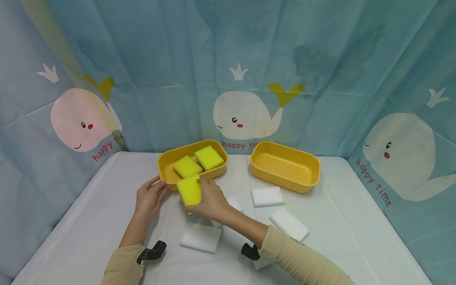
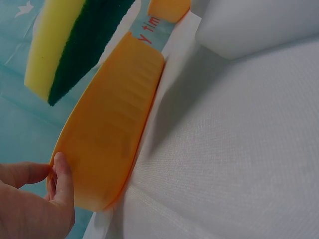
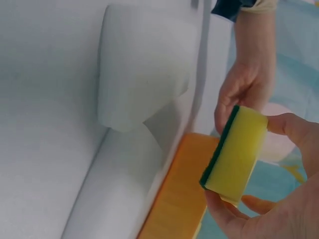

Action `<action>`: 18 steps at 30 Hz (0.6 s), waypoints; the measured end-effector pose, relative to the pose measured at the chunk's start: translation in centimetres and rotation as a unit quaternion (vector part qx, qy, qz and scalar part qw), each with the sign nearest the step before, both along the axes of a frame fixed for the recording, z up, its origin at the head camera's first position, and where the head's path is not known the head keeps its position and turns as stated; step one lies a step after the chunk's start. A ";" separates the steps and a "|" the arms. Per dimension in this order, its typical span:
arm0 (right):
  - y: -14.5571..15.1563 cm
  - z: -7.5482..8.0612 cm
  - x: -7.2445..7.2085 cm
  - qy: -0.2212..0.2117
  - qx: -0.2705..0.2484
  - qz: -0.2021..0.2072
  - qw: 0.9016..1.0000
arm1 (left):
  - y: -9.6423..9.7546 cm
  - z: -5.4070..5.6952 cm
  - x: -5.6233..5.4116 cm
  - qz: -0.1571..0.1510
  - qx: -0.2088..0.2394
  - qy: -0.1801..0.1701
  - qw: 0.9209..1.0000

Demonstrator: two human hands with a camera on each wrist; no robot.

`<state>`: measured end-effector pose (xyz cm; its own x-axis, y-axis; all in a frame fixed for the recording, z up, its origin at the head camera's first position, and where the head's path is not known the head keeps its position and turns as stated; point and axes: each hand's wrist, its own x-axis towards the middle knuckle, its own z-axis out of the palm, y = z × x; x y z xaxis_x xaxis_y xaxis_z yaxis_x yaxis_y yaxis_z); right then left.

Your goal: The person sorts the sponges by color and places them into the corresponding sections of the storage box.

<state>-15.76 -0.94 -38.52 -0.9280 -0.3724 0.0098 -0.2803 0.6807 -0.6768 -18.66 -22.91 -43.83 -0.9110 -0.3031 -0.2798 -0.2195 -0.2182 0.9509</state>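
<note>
My right hand (image 1: 213, 202) grips a yellow sponge (image 1: 189, 192) with a dark green scouring side, between thumb and fingers. It is raised at the front side of the left yellow plastic bin (image 1: 166, 164). Two more yellow sponges, one on the left (image 1: 187, 166) and one on the right (image 1: 209, 158), lie inside that bin. At the bin's left end, my left hand (image 1: 149, 198) pinches the rim between thumb and fingers, as the left wrist view shows. In the right wrist view the held sponge (image 3: 238, 154) appears edge-on, its green side facing left.
A second yellow bin (image 1: 281, 182) stands at the back right with nothing in it. Several white sponge blocks lie on the white tabletop (image 1: 356, 221), among them one near the right bin (image 1: 267, 196) and one at front left (image 1: 200, 237). A blue whale-print curtain (image 1: 171, 111) hangs behind.
</note>
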 end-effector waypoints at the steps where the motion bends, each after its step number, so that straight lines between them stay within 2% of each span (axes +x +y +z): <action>1: 0.0 0.1 0.0 0.001 -0.001 0.001 1.000 | 0.0 0.0 0.0 0.000 -0.002 0.000 1.000; 18: -0.5 1.0 -1.4 0.015 -0.001 0.008 1.000 | 0.1 -0.2 0.0 0.008 -0.015 0.000 1.000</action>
<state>-17.12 -1.41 -37.53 -0.9210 -0.3877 0.0379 -0.3113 0.6741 -0.6698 -18.68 -22.85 -44.01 -0.9061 -0.3249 -0.2709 -0.2167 -0.1935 0.9569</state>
